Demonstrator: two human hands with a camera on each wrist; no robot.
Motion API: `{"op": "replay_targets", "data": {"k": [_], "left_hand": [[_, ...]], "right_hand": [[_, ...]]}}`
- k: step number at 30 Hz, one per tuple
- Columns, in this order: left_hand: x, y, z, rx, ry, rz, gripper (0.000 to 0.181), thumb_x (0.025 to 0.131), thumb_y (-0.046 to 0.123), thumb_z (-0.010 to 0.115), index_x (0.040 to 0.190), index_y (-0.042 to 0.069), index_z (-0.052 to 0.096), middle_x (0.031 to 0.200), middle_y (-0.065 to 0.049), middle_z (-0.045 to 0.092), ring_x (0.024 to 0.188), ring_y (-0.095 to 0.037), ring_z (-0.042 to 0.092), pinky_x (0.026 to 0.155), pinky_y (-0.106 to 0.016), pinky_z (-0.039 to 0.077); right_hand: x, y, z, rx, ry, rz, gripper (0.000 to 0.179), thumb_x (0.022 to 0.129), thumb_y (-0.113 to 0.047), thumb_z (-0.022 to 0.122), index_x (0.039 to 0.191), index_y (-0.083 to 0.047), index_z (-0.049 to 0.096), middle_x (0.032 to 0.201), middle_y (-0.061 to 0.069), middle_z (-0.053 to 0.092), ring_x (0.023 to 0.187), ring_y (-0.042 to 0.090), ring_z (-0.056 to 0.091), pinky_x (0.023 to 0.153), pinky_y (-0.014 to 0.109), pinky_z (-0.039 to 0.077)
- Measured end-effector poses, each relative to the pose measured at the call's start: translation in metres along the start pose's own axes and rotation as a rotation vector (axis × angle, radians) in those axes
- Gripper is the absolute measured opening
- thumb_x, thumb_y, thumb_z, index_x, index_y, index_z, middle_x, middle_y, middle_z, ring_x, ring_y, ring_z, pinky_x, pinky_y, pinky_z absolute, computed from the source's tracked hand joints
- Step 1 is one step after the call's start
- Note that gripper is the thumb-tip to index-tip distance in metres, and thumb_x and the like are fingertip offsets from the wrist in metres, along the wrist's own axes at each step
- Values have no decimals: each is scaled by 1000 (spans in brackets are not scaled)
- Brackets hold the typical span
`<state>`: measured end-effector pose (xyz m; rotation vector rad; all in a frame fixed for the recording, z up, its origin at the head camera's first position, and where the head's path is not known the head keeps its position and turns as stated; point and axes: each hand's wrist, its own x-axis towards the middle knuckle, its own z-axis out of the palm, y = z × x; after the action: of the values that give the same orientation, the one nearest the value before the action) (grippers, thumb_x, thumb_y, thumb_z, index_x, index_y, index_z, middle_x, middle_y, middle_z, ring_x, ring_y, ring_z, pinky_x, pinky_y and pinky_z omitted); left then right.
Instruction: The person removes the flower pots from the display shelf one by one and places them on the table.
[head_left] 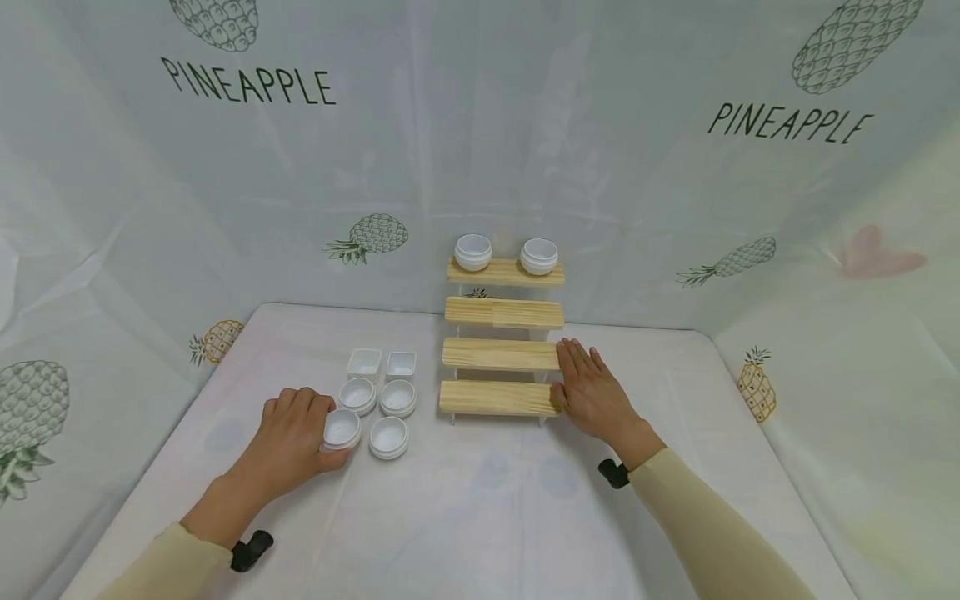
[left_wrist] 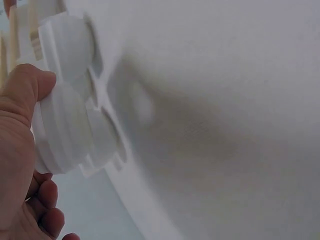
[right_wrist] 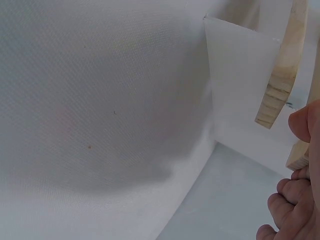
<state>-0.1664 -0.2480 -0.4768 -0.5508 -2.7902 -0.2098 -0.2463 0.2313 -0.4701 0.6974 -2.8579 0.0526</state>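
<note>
My left hand (head_left: 288, 437) grips a small round white bowl (head_left: 342, 428) between thumb and fingers, at the near left corner of a group of white dishes. In the left wrist view, the thumb (left_wrist: 32, 85) lies against the side of the held bowl (left_wrist: 62, 130). My right hand (head_left: 596, 396), fingers extended, touches the right ends of the lower boards of a stepped wooden display stand (head_left: 500, 354). In the right wrist view, a board end (right_wrist: 299, 156) shows between the thumb and the other fingers.
Around the held bowl stand three round bowls (head_left: 389, 438) and two square white dishes (head_left: 364, 362). Two more round bowls (head_left: 473, 252) sit on the stand's top board. A pineapple-print cloth (head_left: 487, 125) hangs behind the white-covered table (head_left: 465, 517).
</note>
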Motion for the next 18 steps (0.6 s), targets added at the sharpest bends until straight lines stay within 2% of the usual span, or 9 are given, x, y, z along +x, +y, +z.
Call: {"op": "replay_targets", "data": {"k": [9,18], "left_hand": [[-7,0,23,-33,10,-37,68,72,49,91,109,0,60,94,-10,53,95,-35,48,79,-47,35],[-7,0,28,-28,8,-65,70,74,51,92,108,0,58,93,-10,51,96,-36,48,77,-46,33]], "right_hand": [[0,1,1,8,-3,3,64,112,-25,42,160,13,26,165,31,33,156,43,32,126,59,25],[0,0,0,7,-2,3,64,112,-26,43,160,13,26,165,31,34,156,43,33,126,59,25]]}}
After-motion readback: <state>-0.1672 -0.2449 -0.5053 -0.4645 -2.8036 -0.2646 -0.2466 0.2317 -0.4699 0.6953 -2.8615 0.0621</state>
